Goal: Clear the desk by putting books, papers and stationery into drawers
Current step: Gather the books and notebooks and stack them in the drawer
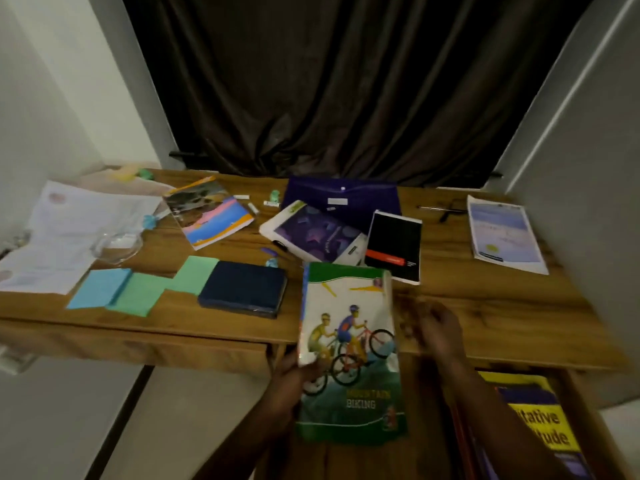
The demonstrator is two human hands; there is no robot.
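Note:
My left hand (294, 375) grips the left edge of a mountain biking book (349, 344), held off the front edge of the wooden desk (485, 317). My right hand (438, 329) is blurred, just right of the book above the desk's front edge, fingers loosely curled and holding nothing. Below right, an open drawer (585, 410) holds a yellow and purple book (540, 424). On the desk lie a dark blue book (242, 289), a purple-cover book (313, 237), a black notebook (394, 245), a colourful book (209, 213) and a purple folder (341, 197).
White papers (69, 230) and a clear glass dish (116, 245) sit at the left, with blue and green sticky pads (138, 289) in front. A white booklet (502, 233) and a pen (440, 209) lie at the right. A dark curtain (346, 81) hangs behind.

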